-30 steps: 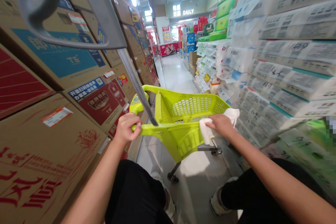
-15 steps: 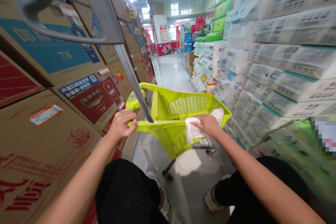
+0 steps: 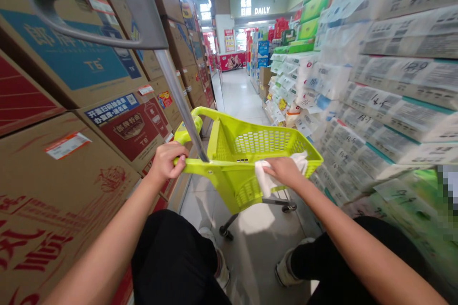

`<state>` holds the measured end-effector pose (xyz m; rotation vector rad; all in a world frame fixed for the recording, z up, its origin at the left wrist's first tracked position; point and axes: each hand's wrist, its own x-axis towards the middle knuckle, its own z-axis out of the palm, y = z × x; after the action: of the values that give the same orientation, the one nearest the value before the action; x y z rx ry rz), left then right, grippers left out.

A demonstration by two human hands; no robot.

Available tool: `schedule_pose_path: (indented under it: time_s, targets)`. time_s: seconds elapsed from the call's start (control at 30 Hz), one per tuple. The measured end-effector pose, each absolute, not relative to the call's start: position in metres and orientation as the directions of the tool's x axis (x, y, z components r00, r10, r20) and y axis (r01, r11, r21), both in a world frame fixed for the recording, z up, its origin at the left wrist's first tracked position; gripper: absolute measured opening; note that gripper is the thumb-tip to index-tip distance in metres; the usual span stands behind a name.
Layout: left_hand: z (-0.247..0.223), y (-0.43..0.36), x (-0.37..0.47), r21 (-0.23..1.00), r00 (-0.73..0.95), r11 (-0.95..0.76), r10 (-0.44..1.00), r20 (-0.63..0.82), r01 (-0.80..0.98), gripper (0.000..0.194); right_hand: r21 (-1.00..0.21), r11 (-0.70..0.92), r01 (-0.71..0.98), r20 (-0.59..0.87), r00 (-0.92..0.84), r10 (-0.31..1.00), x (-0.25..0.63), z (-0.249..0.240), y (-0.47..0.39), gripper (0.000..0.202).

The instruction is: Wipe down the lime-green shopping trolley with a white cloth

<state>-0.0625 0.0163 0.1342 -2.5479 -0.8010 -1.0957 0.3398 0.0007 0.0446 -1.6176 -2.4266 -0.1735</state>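
Note:
A lime-green shopping cart (image 3: 223, 186) stands before me between my knees, on dark wheeled legs. My left hand (image 3: 168, 159) is closed round the near end of its handle frame. With my right hand (image 3: 284, 170) I press a white cloth (image 3: 265, 181) over the basket's near top rim; part of the cloth spreads past my fingers towards the far corner. The fingertips of that hand are partly hidden by the rim and cloth. A metal pole (image 3: 179, 100) with a grey plastic handle (image 3: 150, 24) rises from the cart's handle side, close to my view.
Stacked cardboard cartons (image 3: 71, 186) wall the left side, close to my left arm. Piled packs of tissue paper (image 3: 404, 71) line the right. A tiled aisle floor (image 3: 238, 90) runs ahead towards a red display (image 3: 232, 62).
The view has shifted slightly, so the aisle sits a little farther right. My right hand and the cloth have moved slightly along the rim. My left hand keeps its grip.

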Motion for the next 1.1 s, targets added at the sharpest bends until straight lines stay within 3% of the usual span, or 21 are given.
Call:
schedule_pose_path:
  time_s: [0.13, 0.23, 0.43, 0.6, 0.7, 0.77, 0.87, 0.9, 0.97, 1.1]
  targets:
    - [0.134, 0.011, -0.05, 0.0, 0.551, -0.822, 0.382, 0.742, 0.57, 0.017, -0.109, 0.53, 0.841, 0.349, -0.467, 0.812, 0.262, 0.066, 0.0, 0.04]
    - [0.134, 0.012, -0.051, -0.002, 0.553, -0.824, 0.378, 0.742, 0.566, 0.018, -0.145, 0.551, 0.822, 0.374, -0.47, 0.799, 0.248, 0.068, -0.001, 0.041]
    - [0.139, 0.019, -0.079, -0.038, 0.596, -0.8, 0.413, 0.689, 0.598, 0.017, -0.108, 0.383, 0.918, 0.306, -0.335, 0.891, 0.331, 0.045, -0.004, 0.056]
    - [0.142, 0.035, -0.12, -0.04, 0.611, -0.747, 0.511, 0.604, 0.664, 0.025, -0.106, 0.245, 0.964, 0.272, -0.209, 0.939, 0.425, 0.021, -0.017, 0.056]
    - [0.141, 0.042, -0.138, -0.09, 0.624, -0.719, 0.526, 0.578, 0.689, 0.028, -0.069, 0.225, 0.972, 0.317, -0.193, 0.929, 0.431, 0.011, -0.031, 0.054]
    - [0.137, 0.036, -0.139, -0.09, 0.547, -0.662, 0.526, 0.652, 0.744, 0.032, -0.04, 0.188, 0.981, 0.345, -0.163, 0.924, 0.417, 0.007, -0.04, 0.053]
    - [0.122, 0.005, -0.111, 0.121, 0.13, -0.517, 0.422, 0.897, 0.848, 0.039, 0.002, 0.114, 0.994, 0.365, -0.107, 0.925, 0.391, 0.006, -0.057, 0.053]
    - [0.115, -0.008, -0.094, 0.202, -0.034, -0.481, 0.334, 0.942, 0.853, 0.039, 0.02, 0.09, 0.996, 0.369, -0.091, 0.925, 0.383, 0.007, -0.063, 0.054]
    - [0.097, -0.035, -0.053, 0.312, -0.194, -0.451, 0.289, 0.937, 0.836, 0.04, 0.052, 0.061, 0.997, 0.371, -0.076, 0.925, 0.372, 0.009, -0.076, 0.053]
    - [0.064, -0.063, 0.035, 0.554, -0.281, -0.377, 0.575, 0.768, 0.742, 0.056, 0.088, 0.029, 0.996, 0.374, -0.06, 0.926, 0.365, 0.011, -0.098, 0.048]
